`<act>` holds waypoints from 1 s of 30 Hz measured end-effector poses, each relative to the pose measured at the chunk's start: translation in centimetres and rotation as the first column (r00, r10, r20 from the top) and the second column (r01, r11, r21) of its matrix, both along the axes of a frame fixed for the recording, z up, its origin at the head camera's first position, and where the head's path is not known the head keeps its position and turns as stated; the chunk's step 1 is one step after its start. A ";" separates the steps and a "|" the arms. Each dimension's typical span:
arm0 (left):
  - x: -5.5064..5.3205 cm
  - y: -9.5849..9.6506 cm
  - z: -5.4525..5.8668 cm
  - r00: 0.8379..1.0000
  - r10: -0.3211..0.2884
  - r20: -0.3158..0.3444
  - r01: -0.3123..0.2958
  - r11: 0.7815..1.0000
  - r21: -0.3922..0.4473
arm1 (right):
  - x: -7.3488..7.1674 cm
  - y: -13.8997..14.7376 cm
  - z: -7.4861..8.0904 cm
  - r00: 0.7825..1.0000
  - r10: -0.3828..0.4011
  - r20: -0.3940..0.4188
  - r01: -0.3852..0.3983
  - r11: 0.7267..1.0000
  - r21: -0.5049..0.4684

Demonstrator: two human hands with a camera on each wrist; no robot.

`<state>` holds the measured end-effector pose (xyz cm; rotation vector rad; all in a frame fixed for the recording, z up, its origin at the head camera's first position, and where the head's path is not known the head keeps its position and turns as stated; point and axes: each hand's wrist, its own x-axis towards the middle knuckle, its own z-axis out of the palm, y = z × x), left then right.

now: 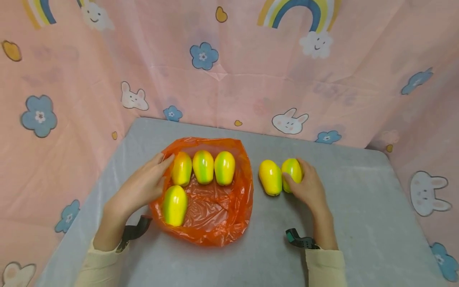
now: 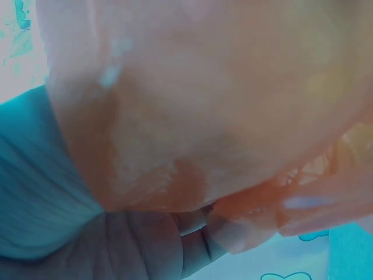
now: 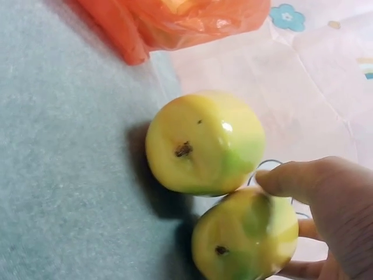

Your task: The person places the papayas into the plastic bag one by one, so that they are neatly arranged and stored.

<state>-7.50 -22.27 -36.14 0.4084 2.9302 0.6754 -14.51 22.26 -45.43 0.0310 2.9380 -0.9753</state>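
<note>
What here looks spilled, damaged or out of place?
Nothing stands out. Four yellow fruits sit inside the open orange bag; two more fruits are outside, beside it. The dark spots on their ends look like stem marks, not damage.

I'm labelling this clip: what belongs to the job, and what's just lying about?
Apparently the job: translucent orange plastic bag; four yellow-green oval fruits inside; two matching fruits outside.
Just around: flat grey table; pink printed cloth backdrop; black wrist straps.
</note>
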 end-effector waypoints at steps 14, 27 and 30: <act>0.0 0.1 0.0 1.000 -0.008 -0.017 0.008 1.000 0.002 | 0.2 0.3 0.4 1.000 -0.004 0.002 0.004 1.000 -0.014; 0.1 0.1 -0.1 1.000 -0.008 -0.024 0.008 1.000 0.007 | 0.4 0.2 1.4 0.998 -0.055 0.000 0.055 0.998 -0.028; 0.1 0.1 0.0 1.000 -0.005 -0.021 0.005 1.000 0.005 | 0.5 0.1 1.6 0.997 -0.072 -0.007 0.072 0.997 -0.022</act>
